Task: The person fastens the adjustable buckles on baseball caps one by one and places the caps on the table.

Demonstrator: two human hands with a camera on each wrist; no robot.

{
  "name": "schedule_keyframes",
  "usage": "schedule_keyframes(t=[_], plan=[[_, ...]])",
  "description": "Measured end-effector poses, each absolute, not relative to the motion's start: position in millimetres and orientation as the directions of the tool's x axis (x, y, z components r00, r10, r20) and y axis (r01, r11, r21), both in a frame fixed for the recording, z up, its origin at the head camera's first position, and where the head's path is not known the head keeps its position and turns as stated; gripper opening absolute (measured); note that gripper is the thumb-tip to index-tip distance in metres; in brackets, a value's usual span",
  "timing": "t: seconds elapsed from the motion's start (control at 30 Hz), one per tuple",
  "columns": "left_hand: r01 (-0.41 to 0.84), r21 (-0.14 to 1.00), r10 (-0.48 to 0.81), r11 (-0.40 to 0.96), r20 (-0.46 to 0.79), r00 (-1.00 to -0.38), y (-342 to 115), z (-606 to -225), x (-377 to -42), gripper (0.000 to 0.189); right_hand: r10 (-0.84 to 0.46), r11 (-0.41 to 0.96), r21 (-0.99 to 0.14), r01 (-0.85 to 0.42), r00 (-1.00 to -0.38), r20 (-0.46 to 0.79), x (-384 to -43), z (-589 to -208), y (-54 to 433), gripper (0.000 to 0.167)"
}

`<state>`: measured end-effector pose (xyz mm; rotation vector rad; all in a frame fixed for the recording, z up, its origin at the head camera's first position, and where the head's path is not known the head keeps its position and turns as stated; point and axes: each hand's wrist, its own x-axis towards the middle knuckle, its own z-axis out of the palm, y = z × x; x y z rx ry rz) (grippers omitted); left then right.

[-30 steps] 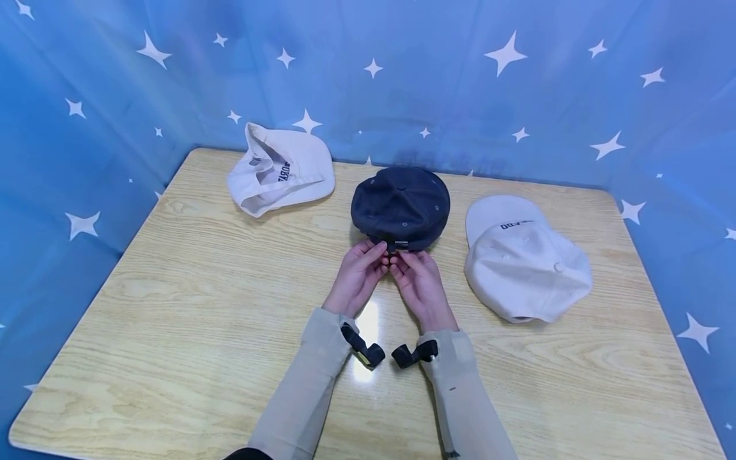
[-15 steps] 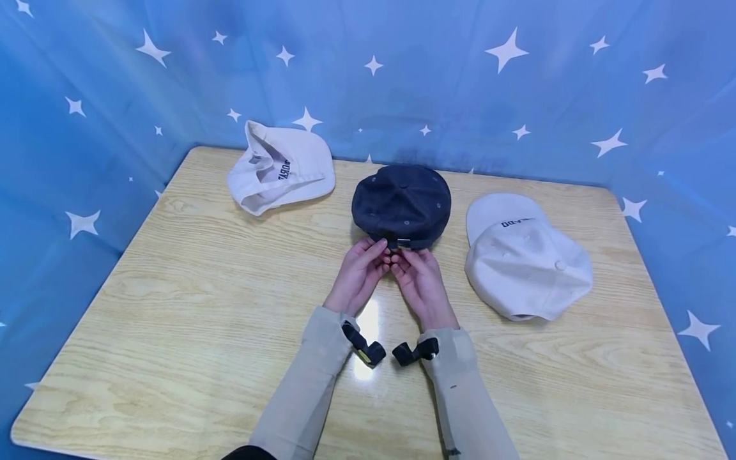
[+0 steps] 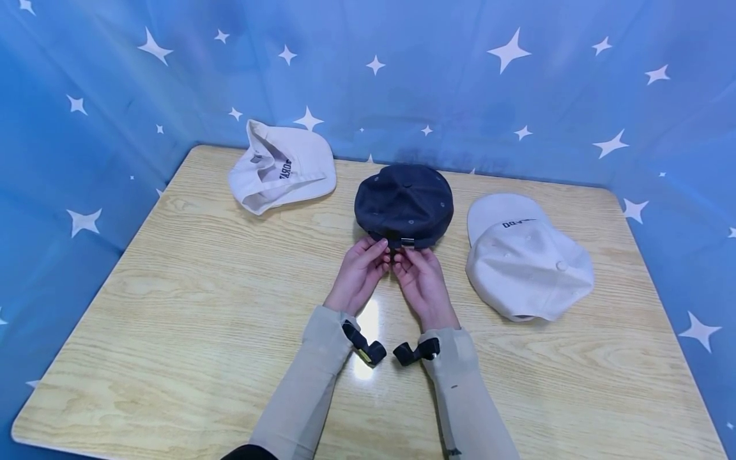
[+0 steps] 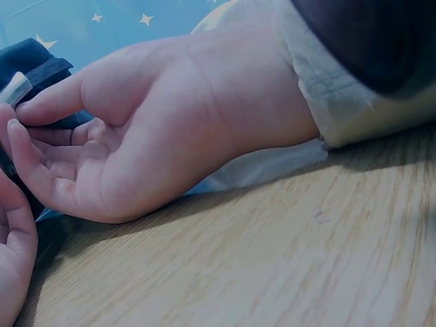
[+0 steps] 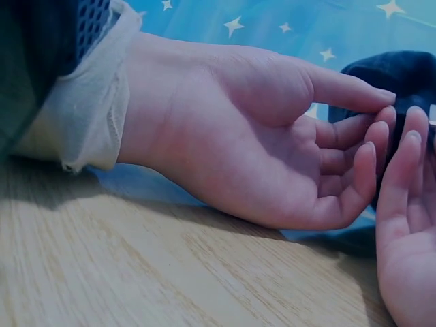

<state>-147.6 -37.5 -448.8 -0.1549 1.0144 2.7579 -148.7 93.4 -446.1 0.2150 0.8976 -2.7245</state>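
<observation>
A dark blue cap [image 3: 405, 198] sits crown up at the back middle of the table. Its rear strap, with a small metal buckle [image 3: 407, 243], faces me. On the left part of that strap my left hand [image 3: 358, 275] pinches with thumb and fingers. My right hand [image 3: 423, 284] pinches the strap right below the buckle. Fingertips of the two hands almost meet. The left wrist view looks across at the right hand [image 4: 157, 136]; the right wrist view shows the left hand [image 5: 252, 136]. The cap's brim is hidden.
At the back left, a white cap [image 3: 310, 160] lies with its inside showing. Another white cap [image 3: 529, 268], crown up with dark lettering, lies to the right. They rest on a light wooden table [image 3: 190, 306]. A blue curtain [image 3: 402, 83] with white stars surrounds the back and sides.
The dark blue cap and its buckle have shifted slightly to the right relative to my left hand. Both hands keep nearly the same place and grip.
</observation>
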Motion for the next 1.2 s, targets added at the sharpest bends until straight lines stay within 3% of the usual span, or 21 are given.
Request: schedule_keyframes(t=[1.2], plan=[[-0.208,0.657,0.157,-0.725,-0.137,-0.978,-35.8,-451.8,-148.2,0.009,-0.228,-0.76,-0.576,0.301,-0.953,-0.197,-148.7,-445.6,92.2,0.007]])
